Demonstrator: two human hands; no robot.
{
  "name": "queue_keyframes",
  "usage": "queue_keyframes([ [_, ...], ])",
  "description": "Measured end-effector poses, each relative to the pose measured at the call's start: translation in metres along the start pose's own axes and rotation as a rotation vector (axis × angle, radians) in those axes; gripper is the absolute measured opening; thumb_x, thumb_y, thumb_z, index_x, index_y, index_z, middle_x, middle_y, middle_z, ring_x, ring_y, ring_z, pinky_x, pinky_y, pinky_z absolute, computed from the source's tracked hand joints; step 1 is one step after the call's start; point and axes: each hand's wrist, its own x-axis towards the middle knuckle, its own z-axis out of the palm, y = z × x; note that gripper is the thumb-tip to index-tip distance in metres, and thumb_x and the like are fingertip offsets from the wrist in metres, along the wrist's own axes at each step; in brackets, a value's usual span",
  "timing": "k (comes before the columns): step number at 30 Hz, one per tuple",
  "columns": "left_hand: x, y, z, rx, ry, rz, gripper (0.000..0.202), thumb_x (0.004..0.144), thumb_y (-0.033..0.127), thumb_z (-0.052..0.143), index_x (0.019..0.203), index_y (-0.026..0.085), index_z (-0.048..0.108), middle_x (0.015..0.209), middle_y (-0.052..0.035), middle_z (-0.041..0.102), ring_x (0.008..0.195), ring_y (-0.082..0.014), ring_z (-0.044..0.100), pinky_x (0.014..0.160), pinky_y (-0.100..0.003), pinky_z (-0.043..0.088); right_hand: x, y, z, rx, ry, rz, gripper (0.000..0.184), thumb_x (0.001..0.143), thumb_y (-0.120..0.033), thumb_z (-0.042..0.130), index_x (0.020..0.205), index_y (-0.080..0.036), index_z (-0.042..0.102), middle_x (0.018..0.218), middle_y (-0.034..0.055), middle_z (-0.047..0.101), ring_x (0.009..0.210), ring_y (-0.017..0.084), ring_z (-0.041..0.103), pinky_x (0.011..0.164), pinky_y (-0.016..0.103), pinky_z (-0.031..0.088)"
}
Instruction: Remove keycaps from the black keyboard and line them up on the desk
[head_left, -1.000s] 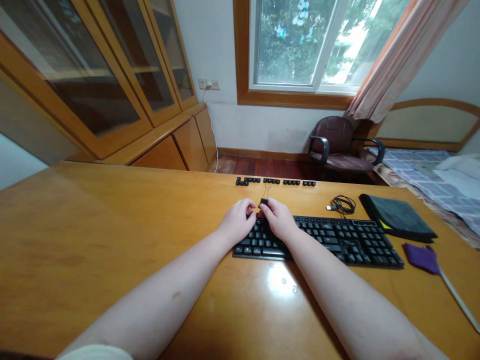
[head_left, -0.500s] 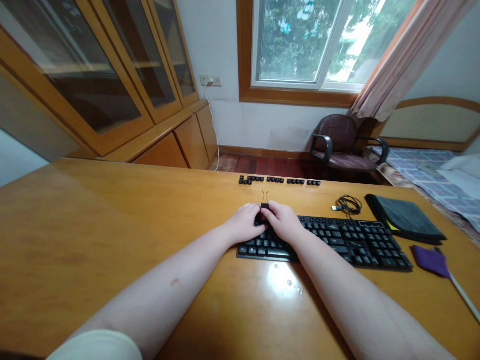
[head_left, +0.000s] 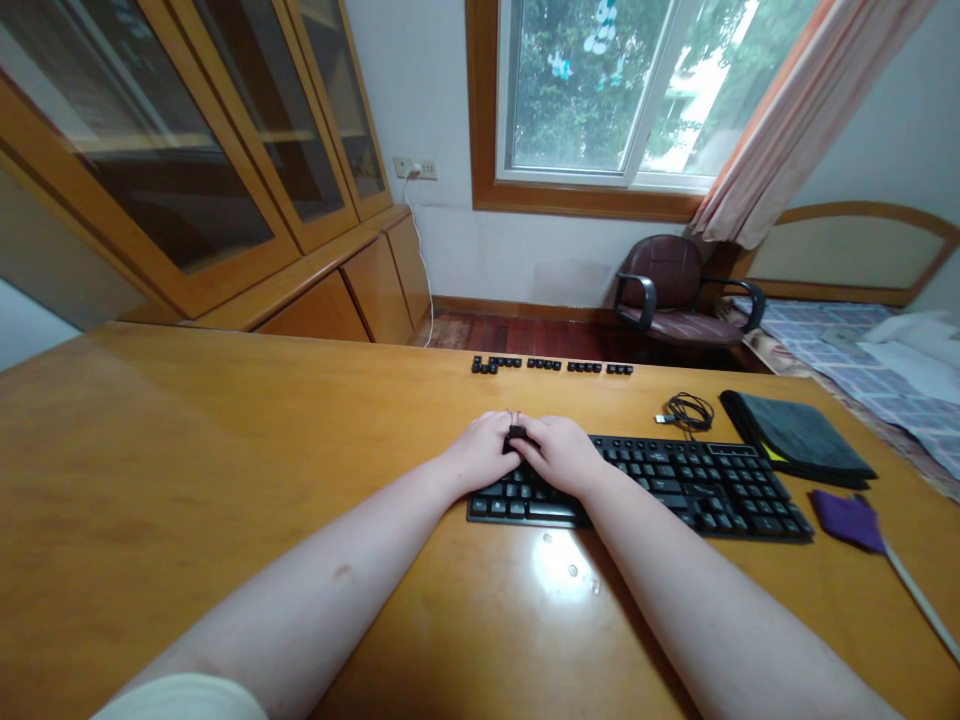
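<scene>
A black keyboard (head_left: 705, 480) lies on the desk, its left part under my hands. My left hand (head_left: 486, 452) is closed above its left end, around a small black keycap puller (head_left: 517, 432) with two thin wire prongs pointing away from me. My right hand (head_left: 559, 452) pinches the same puller from the other side, thumb and fingers meeting the left hand. My fingers hide much of the puller, so I cannot tell whether a keycap is in it. Beyond the hands, loose black keycaps (head_left: 544, 365) stand in short groups along the desk's far edge.
Right of the keycaps lies a coiled black cable (head_left: 688, 411) with a USB plug. A dark folded cloth (head_left: 814, 440) and a purple brush-like thing (head_left: 849, 520) with a pale handle lie at the desk's right. Past the wooden desk (head_left: 225, 480) stands a chair (head_left: 667, 285).
The puller's wire prongs stood up high above my fingers before; now they look shorter and lower. Both hands have drawn slightly closer around it. The whole view has shifted a little.
</scene>
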Motion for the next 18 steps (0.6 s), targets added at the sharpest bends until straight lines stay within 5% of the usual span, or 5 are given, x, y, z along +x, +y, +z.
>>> queue_keyframes([
  [11,0.0025,0.0006,-0.0050,0.035,-0.038,-0.091,0.020,0.072,0.035,0.062,0.083,0.018,0.068,0.082,-0.0041,0.068,0.078,-0.0205,0.061,0.068,-0.028,0.044,0.0037,0.0040,0.0028,0.165,-0.005,0.283,0.021,0.087,-0.031,0.048,0.082,-0.018,0.063,0.080,0.0054,0.068,0.074,0.017,0.061,0.064,0.025,0.041],
  [18,0.0022,0.0026,-0.0060,0.040,-0.005,-0.090,0.019,0.072,0.034,0.062,0.081,0.019,0.069,0.082,-0.0042,0.069,0.078,-0.0207,0.061,0.067,-0.028,0.044,0.0045,0.0068,0.0032,0.303,0.031,0.300,0.019,0.085,-0.030,0.052,0.080,-0.019,0.066,0.078,0.0044,0.068,0.073,0.017,0.061,0.066,0.026,0.042],
])
